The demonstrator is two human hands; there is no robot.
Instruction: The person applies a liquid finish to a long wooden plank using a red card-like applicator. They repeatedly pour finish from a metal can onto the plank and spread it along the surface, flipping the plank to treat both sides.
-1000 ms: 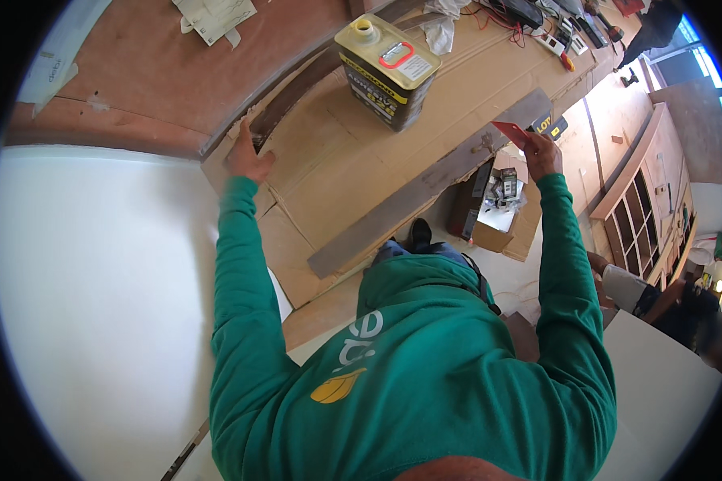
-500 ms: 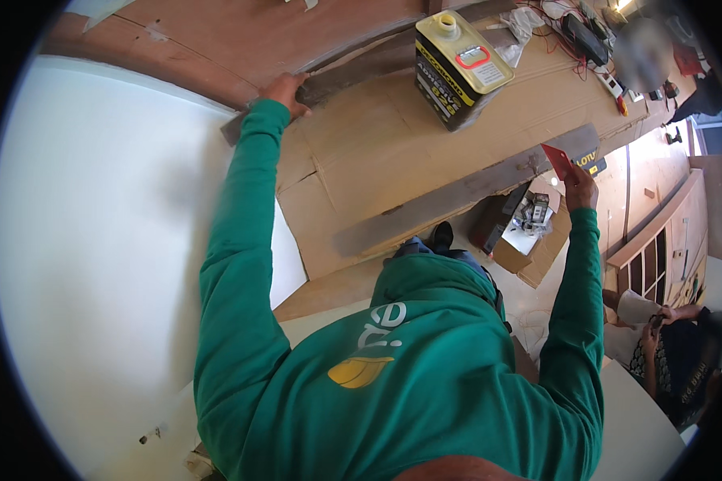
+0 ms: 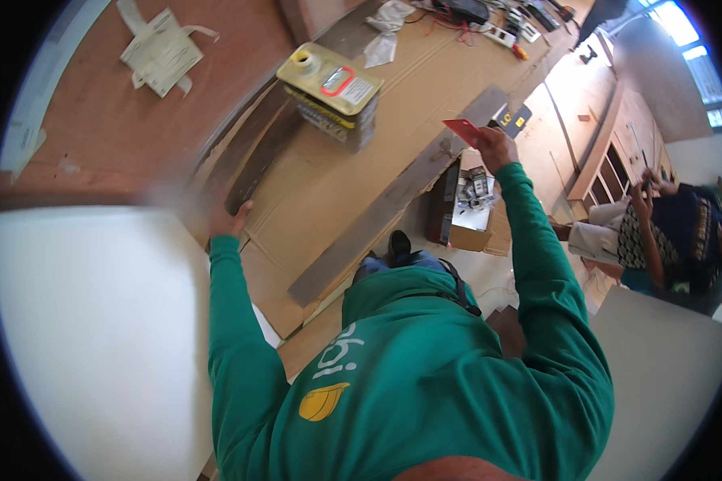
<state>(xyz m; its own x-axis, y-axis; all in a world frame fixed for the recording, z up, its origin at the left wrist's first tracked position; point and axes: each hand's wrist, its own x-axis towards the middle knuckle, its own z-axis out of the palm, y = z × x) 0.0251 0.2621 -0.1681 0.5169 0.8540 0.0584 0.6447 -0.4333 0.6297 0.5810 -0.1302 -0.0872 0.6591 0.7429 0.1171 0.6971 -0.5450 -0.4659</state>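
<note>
My left hand (image 3: 230, 218) is at the near end of a long dark strip (image 3: 269, 156) lying along the back of the cardboard-covered bench (image 3: 413, 100). Its thumb shows beside the strip, but blur smears the fingers, so their grip is unclear. In my right hand (image 3: 497, 149) a flat red plastic spreader (image 3: 463, 131) is pinched, held over a long grey strip (image 3: 401, 196) along the bench's front edge. A rectangular metal adhesive can (image 3: 329, 92), with an uncapped spout and a red handle, stands on the cardboard between the two strips.
An opened carton (image 3: 473, 204) with small packages stands below the front edge. Tools, wires and a power strip (image 3: 497, 34) crowd the far end. A white panel (image 3: 104, 321) fills the left side. At right, another person (image 3: 666, 232) holds a small object.
My view has turned, so the bench, can and carton sit further left. The red spreader remains in my right hand. My left hand is still at the dark strip's near end.
</note>
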